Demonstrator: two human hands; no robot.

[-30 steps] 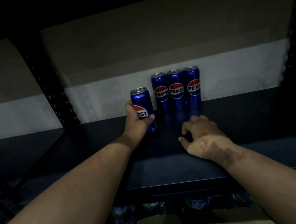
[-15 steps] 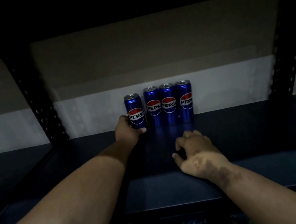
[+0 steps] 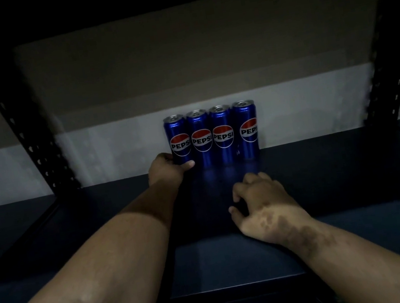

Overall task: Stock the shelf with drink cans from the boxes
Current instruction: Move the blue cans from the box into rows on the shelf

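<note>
- We see four blue Pepsi cans standing upright in a row at the back of the dark shelf (image 3: 329,183), against the pale wall (image 3: 114,149)
- Taking the row as our landmark, the leftmost can (image 3: 178,139) stands at its left end, touching or just beside the second can (image 3: 201,138); we cannot tell which
- The third can (image 3: 223,134) stands just beside the second, and the rightmost can (image 3: 247,128) stands a little apart from the third
- Our left hand (image 3: 166,169) grips the leftmost can low at its base, fingers curled behind it and the thumb lying across its front
- Our right hand (image 3: 259,202) rests on the shelf in front of the row, well short of it, fingers loosely curled and holding nothing
- Two black perforated uprights flank the row: one (image 3: 31,133) far to its left, the other (image 3: 384,64) far to its right
</note>
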